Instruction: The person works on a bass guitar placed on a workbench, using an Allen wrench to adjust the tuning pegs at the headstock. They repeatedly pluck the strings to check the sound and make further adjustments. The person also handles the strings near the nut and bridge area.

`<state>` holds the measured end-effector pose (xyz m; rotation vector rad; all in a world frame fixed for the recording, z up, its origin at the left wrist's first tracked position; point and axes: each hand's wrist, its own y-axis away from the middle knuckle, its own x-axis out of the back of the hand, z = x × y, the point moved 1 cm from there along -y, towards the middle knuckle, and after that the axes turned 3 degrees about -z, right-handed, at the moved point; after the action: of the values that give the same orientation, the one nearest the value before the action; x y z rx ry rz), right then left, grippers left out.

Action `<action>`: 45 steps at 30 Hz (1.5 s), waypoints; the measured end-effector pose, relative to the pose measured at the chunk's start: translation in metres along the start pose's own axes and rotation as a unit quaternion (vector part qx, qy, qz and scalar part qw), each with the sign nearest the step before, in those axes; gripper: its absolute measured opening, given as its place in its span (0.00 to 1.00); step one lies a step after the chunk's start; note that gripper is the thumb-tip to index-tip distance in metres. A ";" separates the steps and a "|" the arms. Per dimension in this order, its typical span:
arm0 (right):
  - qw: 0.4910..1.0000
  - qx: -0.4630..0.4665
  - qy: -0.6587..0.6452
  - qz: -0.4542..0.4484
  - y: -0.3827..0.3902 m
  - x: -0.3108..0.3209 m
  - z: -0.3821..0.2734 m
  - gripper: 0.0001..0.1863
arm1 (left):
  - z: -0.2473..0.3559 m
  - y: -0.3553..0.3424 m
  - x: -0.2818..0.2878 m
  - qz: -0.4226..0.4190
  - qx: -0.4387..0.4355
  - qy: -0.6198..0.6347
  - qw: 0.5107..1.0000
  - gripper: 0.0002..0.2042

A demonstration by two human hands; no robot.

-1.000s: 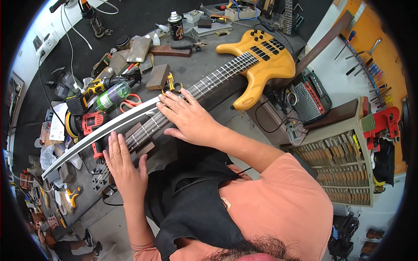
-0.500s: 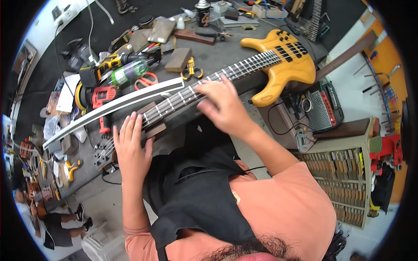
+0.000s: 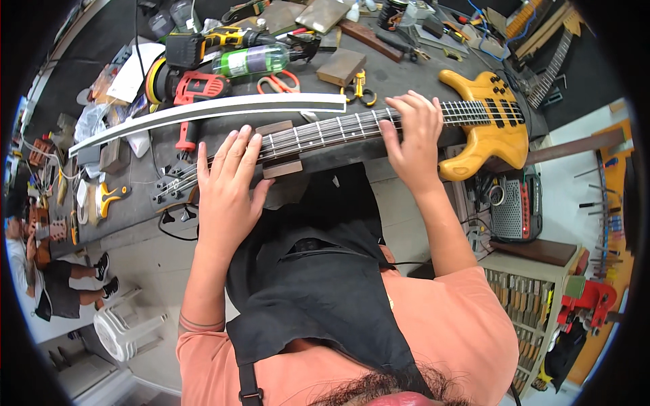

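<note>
A yellow-bodied electric bass guitar (image 3: 489,139) lies strings up along the front of the bench, its body at the right and its headstock at the left. My left hand (image 3: 230,177) lies flat over the neck near the headstock end, fingers stretched out and thumb apart. Beside it, a wooden support block (image 3: 283,169) shows on both sides of the neck. My right hand (image 3: 414,149) rests on the upper part of the neck, near the body, with its fingers spread. Both hands touch the strings or sit just over them; neither grips anything.
Behind the neck lies a long white-edged grey strip (image 3: 223,108). Farther back are orange scissors (image 3: 279,82), a green bottle (image 3: 250,61), a red power tool (image 3: 196,88) and a brown block (image 3: 340,66). A person (image 3: 57,277) sits at the far left, near a white stool (image 3: 125,328).
My right hand has slid right along the neck toward the body. My left hand remains near the headstock end. The whole view has turned and shifted.
</note>
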<state>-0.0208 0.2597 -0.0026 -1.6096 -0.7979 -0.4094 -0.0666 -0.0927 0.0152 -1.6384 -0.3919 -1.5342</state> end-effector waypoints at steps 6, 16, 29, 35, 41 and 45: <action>0.948 -0.111 -0.299 0.013 -0.001 0.006 0.014 0.14 | -0.001 0.002 -0.004 0.000 0.004 -0.010 1.000 0.47; 0.989 -0.014 -0.106 -0.103 -0.015 0.007 0.022 0.12 | -0.006 0.002 -0.012 -0.010 0.004 -0.026 1.000 0.48; 0.956 -0.063 -0.271 -0.093 -0.013 0.003 0.005 0.19 | -0.005 -0.001 -0.003 -0.021 0.013 -0.002 1.000 0.45; 0.993 0.018 -0.097 -0.066 -0.027 0.008 -0.005 0.13 | -0.006 -0.001 0.000 0.028 -0.020 0.027 0.999 0.44; 0.992 0.035 -0.013 -0.125 -0.023 -0.005 -0.003 0.07 | -0.005 0.003 -0.013 0.001 -0.012 -0.001 1.000 0.44; 0.994 0.013 0.001 -0.112 -0.027 -0.016 -0.004 0.09 | -0.003 0.001 -0.012 -0.001 -0.007 -0.006 1.000 0.45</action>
<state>-0.0500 0.2520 0.0075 -1.5001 -0.9837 -0.5578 -0.0703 -0.0923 0.0031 -1.6594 -0.3894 -1.5320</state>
